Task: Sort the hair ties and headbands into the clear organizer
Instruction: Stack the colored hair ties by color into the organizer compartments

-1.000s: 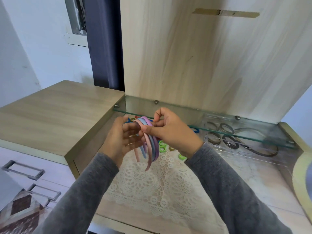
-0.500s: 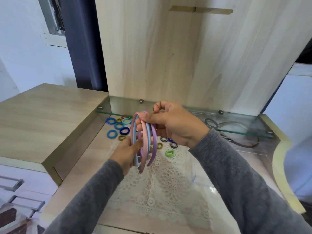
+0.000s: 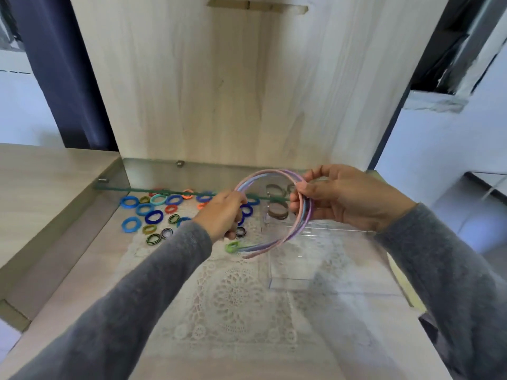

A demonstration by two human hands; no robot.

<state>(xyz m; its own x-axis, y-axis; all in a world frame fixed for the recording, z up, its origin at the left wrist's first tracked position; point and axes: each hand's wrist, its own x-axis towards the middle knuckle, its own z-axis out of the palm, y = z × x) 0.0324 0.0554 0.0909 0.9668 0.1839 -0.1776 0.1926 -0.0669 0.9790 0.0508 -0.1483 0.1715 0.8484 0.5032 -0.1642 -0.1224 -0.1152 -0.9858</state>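
Holding a bundle of thin pastel headbands (image 3: 300,224) in pink, blue and lilac between both hands, a person in grey sleeves keeps it raised over the middle of a pale wooden desk (image 3: 82,270).

In the head view, the right hand (image 3: 345,198) pinches the right side of the arc between thumb and curled fingers. The left hand (image 3: 225,215) has its fingers curled round the bundle's upper left end. The bundle's lower ends point down and left, just beside a single green hair tie (image 3: 231,246) lying on a white lace doily (image 3: 233,294).

The clear plastic organizer (image 3: 334,229) stands on the desk directly below and right of the bundle, under the right hand. Some brown-grey hair ties (image 3: 278,211) show through the loop of the headbands; whether they lie inside the organizer cannot be told.

A scatter of colourful fabric hair ties (image 3: 153,216), blue, teal, orange, green and striped, lies on the far left of the desk, left of the left hand, partly under a glass shelf (image 3: 153,174) fixed to a light wooden back panel (image 3: 219,91).
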